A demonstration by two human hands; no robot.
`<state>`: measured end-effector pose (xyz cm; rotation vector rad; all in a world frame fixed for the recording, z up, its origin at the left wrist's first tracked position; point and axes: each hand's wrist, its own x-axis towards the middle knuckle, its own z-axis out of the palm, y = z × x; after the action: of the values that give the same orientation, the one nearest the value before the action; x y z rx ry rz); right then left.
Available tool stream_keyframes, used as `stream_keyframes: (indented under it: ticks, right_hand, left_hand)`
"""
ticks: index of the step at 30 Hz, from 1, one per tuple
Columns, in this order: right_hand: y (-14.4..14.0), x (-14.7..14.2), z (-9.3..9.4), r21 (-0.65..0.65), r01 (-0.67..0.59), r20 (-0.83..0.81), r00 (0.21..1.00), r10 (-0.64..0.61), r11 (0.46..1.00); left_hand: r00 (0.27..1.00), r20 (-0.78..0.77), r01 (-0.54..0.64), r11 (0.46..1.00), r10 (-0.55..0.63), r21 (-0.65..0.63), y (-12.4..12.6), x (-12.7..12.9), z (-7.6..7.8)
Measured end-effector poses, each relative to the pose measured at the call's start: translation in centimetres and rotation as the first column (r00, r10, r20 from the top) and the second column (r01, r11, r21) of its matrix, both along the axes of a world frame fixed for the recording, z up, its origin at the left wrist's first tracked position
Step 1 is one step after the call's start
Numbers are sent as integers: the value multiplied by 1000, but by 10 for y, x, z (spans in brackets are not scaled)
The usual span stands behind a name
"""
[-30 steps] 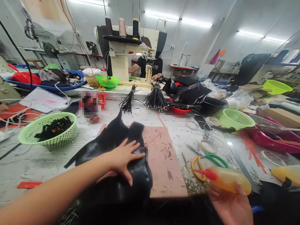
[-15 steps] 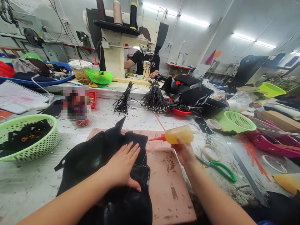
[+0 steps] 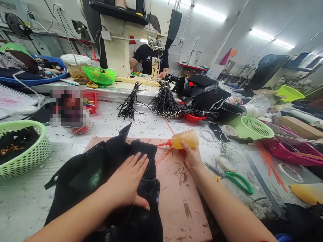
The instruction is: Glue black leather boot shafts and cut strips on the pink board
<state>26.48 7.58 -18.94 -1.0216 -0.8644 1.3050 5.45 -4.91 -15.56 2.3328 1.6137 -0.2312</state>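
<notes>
Black material (image 3: pixel 83 171), cropped below, underlies the spread left hand (image 3: pixel 128 179); right grip (image 3: pixel 193 158) clamps bottle (image 3: pixel 183 138).

The bare left hand (image 3: pixel 130 181) lies palm down, thumb splayed. The bare right hand (image 3: pixel 193 157) curls in a grip, its far fingers hard to see from here.

Strip lights (image 3: pixel 210 12) over a pale workshop

Bright tubes run in a slanting line across the upper right, lighting light grey walls (image 3: pixel 219 40). A socket (image 3: pixel 181 40) is fixed behind the tall cream sewing machine (image 3: pixel 116 50). A red-edged table (image 3: pixel 193 66) stands at the back, a dark fan (image 3: pixel 15 24) at far left. Small dark scraps speckle the whitish worktop (image 3: pixel 106 129) in front.
</notes>
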Motion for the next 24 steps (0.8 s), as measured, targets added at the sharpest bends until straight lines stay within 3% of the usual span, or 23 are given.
stream_keyframes:
  ticks: [7,16,24]
  right_hand:
    - [-2,2,-3,20,6,18,1000,-6,1000]
    - [-4,2,-1,15,6,31,1000,-7,1000]
    - [-13,6,1,18,-42,65,997,41,999]
  left_hand:
    - [999,39,5,1000,-7,30,0,-1,-3]
    - [1000,-20,8,1000,-9,-9,1,2,7]
    - [1000,-11,5,1000,-4,17,0,2,3]
